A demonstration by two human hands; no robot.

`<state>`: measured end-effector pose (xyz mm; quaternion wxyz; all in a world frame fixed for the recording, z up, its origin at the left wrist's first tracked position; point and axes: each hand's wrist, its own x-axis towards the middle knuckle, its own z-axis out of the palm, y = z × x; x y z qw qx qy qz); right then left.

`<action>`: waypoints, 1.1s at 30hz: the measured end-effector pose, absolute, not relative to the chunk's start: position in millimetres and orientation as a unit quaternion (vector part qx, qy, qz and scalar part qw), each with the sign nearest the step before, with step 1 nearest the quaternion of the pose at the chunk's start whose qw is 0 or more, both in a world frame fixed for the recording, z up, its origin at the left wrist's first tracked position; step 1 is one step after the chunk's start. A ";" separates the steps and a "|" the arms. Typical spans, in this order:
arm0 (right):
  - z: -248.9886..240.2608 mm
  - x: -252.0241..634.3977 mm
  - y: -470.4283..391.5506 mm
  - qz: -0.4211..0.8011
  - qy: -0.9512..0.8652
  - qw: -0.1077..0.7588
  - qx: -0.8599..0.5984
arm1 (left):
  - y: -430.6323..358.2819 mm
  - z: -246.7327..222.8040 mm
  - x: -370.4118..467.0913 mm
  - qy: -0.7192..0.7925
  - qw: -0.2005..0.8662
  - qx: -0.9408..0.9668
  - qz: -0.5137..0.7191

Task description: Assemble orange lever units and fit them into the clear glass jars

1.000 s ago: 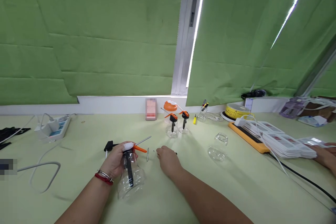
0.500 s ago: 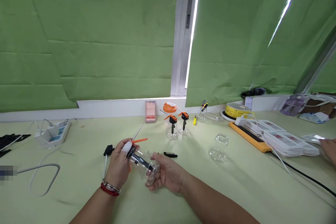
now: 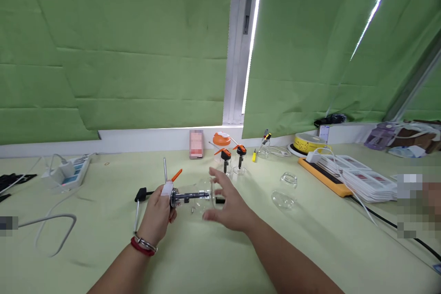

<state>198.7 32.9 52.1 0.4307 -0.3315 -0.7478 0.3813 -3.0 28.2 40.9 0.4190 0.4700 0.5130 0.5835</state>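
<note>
My left hand (image 3: pixel 158 206) is wrapped round the dark top end of a clear glass jar (image 3: pixel 200 195) that lies level in the air. A black grinder mechanism shows inside the jar, and a metal rod (image 3: pixel 165 170) and an orange piece (image 3: pixel 177 175) stick up by the left fingers. My right hand (image 3: pixel 230 204) is at the jar's wide base, fingers spread and curved; whether it touches the glass is unclear. A black handle with a metal rod (image 3: pixel 140 195) lies left of my left hand. Behind my right hand, a black brush (image 3: pixel 220 200) is partly hidden.
Two assembled jars (image 3: pixel 225 156) (image 3: pixel 240 151) stand behind, near an orange-lidded container (image 3: pixel 221 138) and a phone (image 3: pixel 196 144). An upturned glass jar (image 3: pixel 285 193) is at right, before an orange-edged power strip (image 3: pixel 325 179) and stacked white trays (image 3: pixel 361 181). Another white power strip (image 3: pixel 76 174) is left.
The jar has turned from slanting down to nearly level, and the rod now points more upright. My right hand has opened from its hold on the base and moved up and right.
</note>
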 end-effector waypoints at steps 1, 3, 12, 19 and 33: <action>49.0 198.1 35.4 0.462 -0.700 0.411 -0.357 | 27.3 40.3 -2.8 0.518 0.397 0.482 0.584; 45.8 199.0 38.6 0.580 -0.631 0.349 -0.379 | 26.1 40.0 -2.0 0.532 0.363 0.506 0.573; 47.0 199.7 35.8 0.499 -0.681 0.402 -0.354 | 30.4 42.3 -0.2 0.543 0.437 0.459 0.552; 50.2 202.2 34.6 0.354 -0.794 0.387 -0.307 | 33.2 40.8 -4.4 0.558 0.443 0.459 0.531; 55.0 215.3 25.7 -0.090 -0.932 0.281 -0.209 | 40.1 41.2 -14.3 0.611 0.472 0.410 0.485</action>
